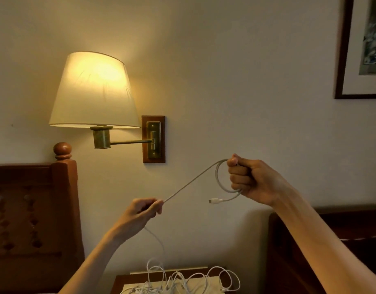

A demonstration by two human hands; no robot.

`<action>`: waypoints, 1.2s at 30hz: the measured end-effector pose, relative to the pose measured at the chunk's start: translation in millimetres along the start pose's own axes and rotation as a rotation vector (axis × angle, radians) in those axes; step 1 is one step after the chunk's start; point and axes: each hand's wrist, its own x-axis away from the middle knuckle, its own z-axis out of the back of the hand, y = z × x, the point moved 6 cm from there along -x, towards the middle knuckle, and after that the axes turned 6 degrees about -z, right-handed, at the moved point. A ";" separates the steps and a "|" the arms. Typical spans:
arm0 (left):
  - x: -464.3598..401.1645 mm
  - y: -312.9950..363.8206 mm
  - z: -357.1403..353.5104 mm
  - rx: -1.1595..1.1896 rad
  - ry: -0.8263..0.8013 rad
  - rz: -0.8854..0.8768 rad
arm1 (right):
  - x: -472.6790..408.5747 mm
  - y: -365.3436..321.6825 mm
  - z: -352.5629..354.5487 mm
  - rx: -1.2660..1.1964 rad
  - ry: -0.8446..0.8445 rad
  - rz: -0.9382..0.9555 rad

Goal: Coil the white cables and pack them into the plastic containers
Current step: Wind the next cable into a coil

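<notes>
At the bottom edge, a tangle of loose white cables point(182, 281) lies on a wooden bedside table point(119, 282); no plastic container is in view. Above it, the left hand point(143, 211) pinches one white cable point(193, 181) between thumb and curled fingers, the slack trailing down to the tangle. From this pinch the cable's long axis rises up and to the right to the right hand point(249, 181), which is clenched round a small coil, the connector point(215, 201) dangling just below. The right hand is higher and farther out; the next loop probably requires carrying the left-hand length toward it. Behind: wall lamp point(93, 92), headboard point(34, 209).
</notes>
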 end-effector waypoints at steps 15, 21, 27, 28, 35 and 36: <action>-24.9 135.8 -48.3 -0.577 -0.113 -0.613 | -18.9 38.9 -18.6 0.602 0.159 0.182; -35.2 127.2 -33.2 -0.658 0.127 -0.606 | -16.3 42.6 -22.3 0.669 0.138 0.135; -48.7 99.1 -26.8 -0.425 0.168 -0.497 | -17.8 43.2 -28.0 0.371 -0.017 -0.025; -48.9 94.9 -25.8 -0.361 0.159 -0.480 | -17.2 41.4 -27.3 0.277 -0.047 -0.053; -25.0 -2.7 -16.9 -0.139 0.221 -0.219 | -3.7 6.0 -4.7 -0.125 -0.135 -0.027; -22.3 -13.4 -21.1 -0.181 0.215 -0.185 | -4.2 2.9 -2.5 -0.162 -0.144 -0.019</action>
